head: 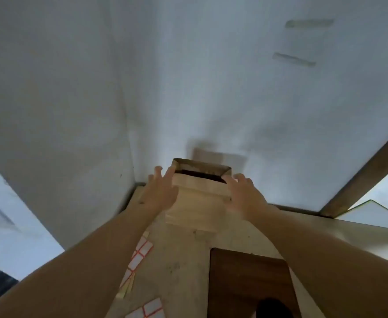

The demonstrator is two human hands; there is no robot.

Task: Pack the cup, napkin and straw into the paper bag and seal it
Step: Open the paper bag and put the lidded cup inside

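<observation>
Paper bag [200, 198] stands upright at table's [179, 260] far edge against the wall, mouth open. Left hand [159, 195] and right hand [245, 196] flank it, fingers spread, touching its sides. Red-bordered blank labels [140, 255] lie near; no writing legible.

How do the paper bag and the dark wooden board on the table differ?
The paper bag stands upright with its top open; the dark board lies flat. The bag is pale tan, the board deep brown. The left hand and right hand flank the bag; nothing touches the board. Both rest on the same table.
</observation>
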